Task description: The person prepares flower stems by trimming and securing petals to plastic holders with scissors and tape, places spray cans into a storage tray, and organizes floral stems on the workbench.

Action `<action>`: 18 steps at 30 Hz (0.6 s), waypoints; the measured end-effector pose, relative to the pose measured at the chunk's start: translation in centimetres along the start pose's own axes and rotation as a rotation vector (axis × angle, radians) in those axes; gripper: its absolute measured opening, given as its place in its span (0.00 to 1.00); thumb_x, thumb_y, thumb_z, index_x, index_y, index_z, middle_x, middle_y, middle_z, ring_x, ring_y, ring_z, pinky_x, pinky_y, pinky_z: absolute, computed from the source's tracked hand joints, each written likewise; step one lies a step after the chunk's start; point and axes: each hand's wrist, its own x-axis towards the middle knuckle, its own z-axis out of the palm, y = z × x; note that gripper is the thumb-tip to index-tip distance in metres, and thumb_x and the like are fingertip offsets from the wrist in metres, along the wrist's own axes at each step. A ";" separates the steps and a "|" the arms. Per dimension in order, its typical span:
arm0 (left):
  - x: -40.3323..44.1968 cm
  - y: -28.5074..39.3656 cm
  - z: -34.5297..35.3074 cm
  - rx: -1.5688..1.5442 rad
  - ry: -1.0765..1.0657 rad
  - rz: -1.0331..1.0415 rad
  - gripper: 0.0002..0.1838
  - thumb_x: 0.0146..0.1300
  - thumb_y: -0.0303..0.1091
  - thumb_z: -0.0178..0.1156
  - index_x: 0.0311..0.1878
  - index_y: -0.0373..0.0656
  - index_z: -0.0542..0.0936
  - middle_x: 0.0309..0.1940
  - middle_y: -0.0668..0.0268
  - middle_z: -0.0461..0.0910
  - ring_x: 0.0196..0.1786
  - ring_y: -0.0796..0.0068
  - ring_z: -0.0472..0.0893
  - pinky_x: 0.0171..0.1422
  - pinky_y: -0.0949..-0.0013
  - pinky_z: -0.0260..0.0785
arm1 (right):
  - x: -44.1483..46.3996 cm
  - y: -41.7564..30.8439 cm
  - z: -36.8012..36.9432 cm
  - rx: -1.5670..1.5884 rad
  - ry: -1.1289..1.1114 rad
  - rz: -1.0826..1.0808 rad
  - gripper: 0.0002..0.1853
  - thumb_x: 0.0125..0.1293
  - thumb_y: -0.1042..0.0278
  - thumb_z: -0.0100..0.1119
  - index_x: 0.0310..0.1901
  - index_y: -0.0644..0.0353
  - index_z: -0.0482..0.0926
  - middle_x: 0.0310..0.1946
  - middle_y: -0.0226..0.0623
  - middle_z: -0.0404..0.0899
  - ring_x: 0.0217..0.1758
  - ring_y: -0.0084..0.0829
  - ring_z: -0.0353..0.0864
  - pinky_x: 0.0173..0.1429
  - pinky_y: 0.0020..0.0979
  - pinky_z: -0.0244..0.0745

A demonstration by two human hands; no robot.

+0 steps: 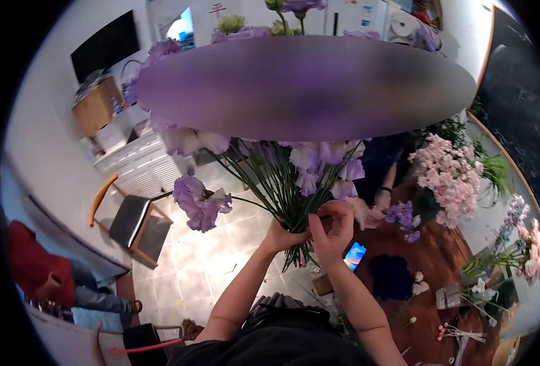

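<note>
Head view: left grip (284, 235) wraps the stems (284, 210) of purple lisianthus (198, 204); right grip (333, 234) curls beside, whether pinching I cannot tell. Petals (307, 157) seem fragile, so hold the firmer stems.

black-seated wooden chair (130, 221) on pale floor tiles (181, 262), black flat screen (106, 46) on the wall (56, 100), cardboard box (96, 108) kinda below it, wood-framed blackboard (526, 116) off right, somebody in a red top (41, 265), phone (355, 256) all lit up
</note>
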 end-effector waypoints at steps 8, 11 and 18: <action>-4.2 -0.4 -1.7 0.035 0.241 0.009 0.29 0.38 0.28 0.71 0.49 0.39 0.73 0.41 0.70 0.76 0.44 0.81 0.73 0.48 0.72 0.68 | -1.1 -1.8 4.7 -0.004 -0.105 0.253 0.08 0.53 0.76 0.63 0.34 0.66 0.75 0.29 0.33 0.76 0.31 0.21 0.73 0.37 0.23 0.67; -5.3 -1.9 -2.9 0.053 0.142 -0.010 0.37 0.41 0.28 0.70 0.59 0.37 0.67 0.54 0.63 0.72 0.55 0.75 0.71 0.58 0.68 0.65 | -2.1 -2.1 5.3 0.143 -0.014 0.257 0.04 0.57 0.74 0.60 0.31 0.65 0.76 0.26 0.32 0.77 0.29 0.20 0.73 0.36 0.23 0.67; -6.1 -2.3 -2.2 -0.076 0.085 -0.066 0.36 0.43 0.21 0.65 0.60 0.34 0.66 0.56 0.61 0.71 0.58 0.73 0.71 0.62 0.69 0.63 | -3.8 -1.4 4.3 0.275 -0.096 0.418 0.03 0.59 0.76 0.58 0.33 0.65 0.75 0.27 0.29 0.76 0.31 0.18 0.73 0.37 0.21 0.68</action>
